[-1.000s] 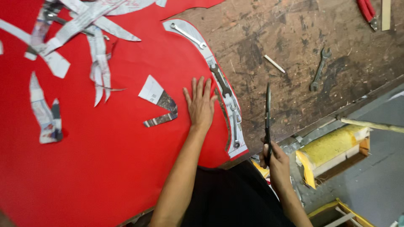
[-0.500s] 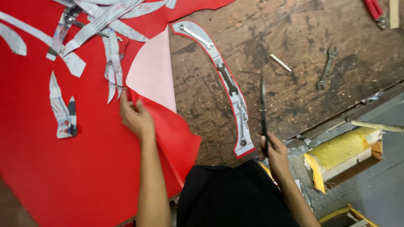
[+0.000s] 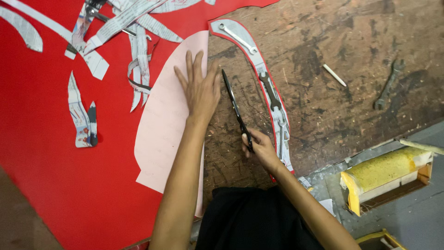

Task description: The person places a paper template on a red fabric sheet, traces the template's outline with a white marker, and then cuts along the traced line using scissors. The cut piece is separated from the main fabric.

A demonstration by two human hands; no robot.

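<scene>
The big red sheet [image 3: 60, 176] lies on the table, its edge folded over, pale side up. The left hand [image 3: 200, 88] presses flat on the fold, fingers spread. The right hand [image 3: 259, 147] grips black scissors [image 3: 236, 109], closed, beside the fold.

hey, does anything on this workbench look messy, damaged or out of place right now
The red sheet has its edge folded over, pale underside up, under the left hand. Cut paper strips lie in a loose tangle at the top. The wooden bench is heavily scratched and stained. The right hand holds scissors.

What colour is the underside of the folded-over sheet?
Pale pink, under the left hand on the folded flap; head view.
</scene>
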